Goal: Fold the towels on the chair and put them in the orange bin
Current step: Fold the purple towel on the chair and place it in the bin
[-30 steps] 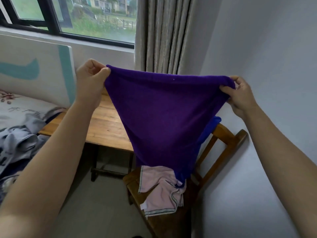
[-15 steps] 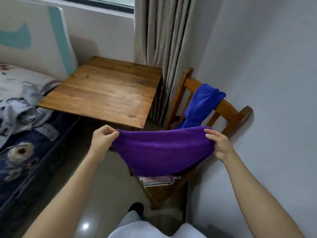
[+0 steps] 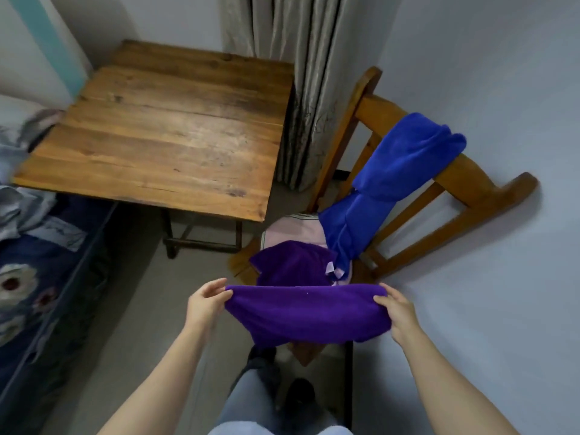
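Note:
I hold a purple towel (image 3: 306, 312) stretched between both hands, low over the front of the wooden chair (image 3: 483, 180). My left hand (image 3: 205, 304) pinches its left corner and my right hand (image 3: 397, 310) pinches its right corner. The towel's far part lies on the seat, on top of a pink towel (image 3: 293, 230). A blue towel (image 3: 389, 180) hangs over the chair's backrest and down to the seat. No orange bin is in view.
A wooden table (image 3: 163, 136) stands left of the chair, with a grey curtain (image 3: 301, 73) behind. A bed (image 3: 34, 255) with crumpled clothes runs along the left. The wall is close on the right. My legs and shoes are below.
Both hands have come down with the purple towel from chest height to just above the seat. Its lower part now rests on the pink towel. The view has tilted downward.

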Demonstrator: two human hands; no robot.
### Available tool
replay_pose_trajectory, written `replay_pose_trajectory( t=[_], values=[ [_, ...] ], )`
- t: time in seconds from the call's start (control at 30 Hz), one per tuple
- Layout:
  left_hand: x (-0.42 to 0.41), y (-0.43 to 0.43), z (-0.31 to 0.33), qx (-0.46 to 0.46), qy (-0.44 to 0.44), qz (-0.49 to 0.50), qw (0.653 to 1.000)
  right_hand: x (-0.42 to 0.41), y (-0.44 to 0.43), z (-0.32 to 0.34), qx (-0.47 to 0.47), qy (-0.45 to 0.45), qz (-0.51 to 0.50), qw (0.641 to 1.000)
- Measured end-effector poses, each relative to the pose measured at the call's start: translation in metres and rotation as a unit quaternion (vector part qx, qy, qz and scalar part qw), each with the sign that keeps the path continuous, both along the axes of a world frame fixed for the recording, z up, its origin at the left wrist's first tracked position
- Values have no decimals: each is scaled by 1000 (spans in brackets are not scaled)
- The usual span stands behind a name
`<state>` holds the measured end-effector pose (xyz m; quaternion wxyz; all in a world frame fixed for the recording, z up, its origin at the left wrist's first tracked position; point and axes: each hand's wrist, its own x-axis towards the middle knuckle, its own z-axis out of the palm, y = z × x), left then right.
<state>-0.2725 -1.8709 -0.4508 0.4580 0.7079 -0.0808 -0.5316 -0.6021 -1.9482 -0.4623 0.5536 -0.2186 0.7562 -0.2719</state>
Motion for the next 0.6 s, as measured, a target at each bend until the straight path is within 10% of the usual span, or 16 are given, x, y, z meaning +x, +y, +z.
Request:
replay_pose_trajectory(
  t=[0.2,0.43,0.6],
  values=[
    [13,-46,-36,35,64,14,997,36,-27,-37,27,18,-32,999],
    [1,-98,-88,7,-78,-191,979,68,-61,-88,-49,38,62,996],
    [-16,-120,-128,7,-97,-162,982,83,-85,-132,-98,80,115,985]
  ],
)
